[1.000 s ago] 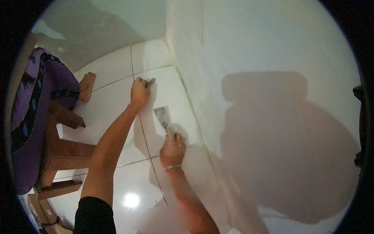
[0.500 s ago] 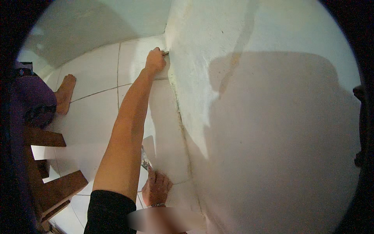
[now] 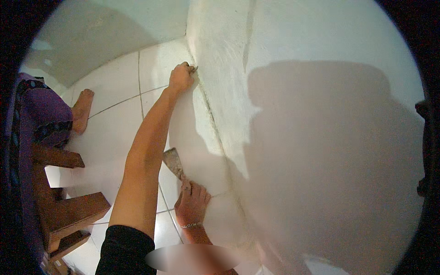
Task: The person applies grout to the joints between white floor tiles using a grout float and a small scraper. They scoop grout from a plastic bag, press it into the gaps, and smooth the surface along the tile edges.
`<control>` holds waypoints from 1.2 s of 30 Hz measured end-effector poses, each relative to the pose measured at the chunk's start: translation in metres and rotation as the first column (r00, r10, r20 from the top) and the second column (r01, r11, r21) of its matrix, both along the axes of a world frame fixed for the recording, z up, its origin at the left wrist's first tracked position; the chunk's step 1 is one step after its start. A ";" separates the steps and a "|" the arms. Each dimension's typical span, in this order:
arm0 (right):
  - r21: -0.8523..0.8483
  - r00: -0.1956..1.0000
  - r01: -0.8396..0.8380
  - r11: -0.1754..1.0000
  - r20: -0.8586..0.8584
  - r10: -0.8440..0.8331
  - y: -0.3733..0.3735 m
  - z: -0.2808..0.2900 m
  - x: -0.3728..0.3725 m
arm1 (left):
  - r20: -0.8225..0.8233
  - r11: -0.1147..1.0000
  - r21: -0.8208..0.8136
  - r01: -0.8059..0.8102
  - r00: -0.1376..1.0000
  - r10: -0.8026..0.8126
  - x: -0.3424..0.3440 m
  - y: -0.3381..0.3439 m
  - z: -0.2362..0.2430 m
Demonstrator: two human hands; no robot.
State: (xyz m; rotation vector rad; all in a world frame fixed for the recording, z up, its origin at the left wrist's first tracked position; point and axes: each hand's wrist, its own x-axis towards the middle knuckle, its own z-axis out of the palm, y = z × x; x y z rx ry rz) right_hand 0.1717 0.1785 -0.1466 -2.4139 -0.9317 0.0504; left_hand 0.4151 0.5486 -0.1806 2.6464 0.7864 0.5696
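Observation:
My left hand (image 3: 182,77) is closed on a small thin tool (image 3: 195,68), too small to identify, at the seam where the white tiled floor (image 3: 114,142) meets the pale wall (image 3: 279,41), near the far corner. Nearer me, my right hand (image 3: 192,201) grips a putty knife (image 3: 172,160) with a stained metal blade, held low over the tiles beside my left forearm. The knife's handle is mostly hidden by my fingers.
At the left, wooden legs and rails of stool-like furniture (image 3: 82,206) stand on the tiles, with purple patterned fabric (image 3: 46,105) over a leg and a bare foot (image 3: 82,107) beyond. A second wall (image 3: 101,32) closes the far end. A large shadow falls on the right wall.
Since a second ago my left hand has reached up and right to the wall seam, then drawn back slightly. The putty knife sits lower in view and farther left, as the view also shifted.

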 end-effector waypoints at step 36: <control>0.574 0.789 0.612 0.545 -0.491 -0.369 -0.305 0.093 -0.177 | 0.058 0.853 -0.145 0.502 0.865 -0.499 -0.216 -0.361 0.023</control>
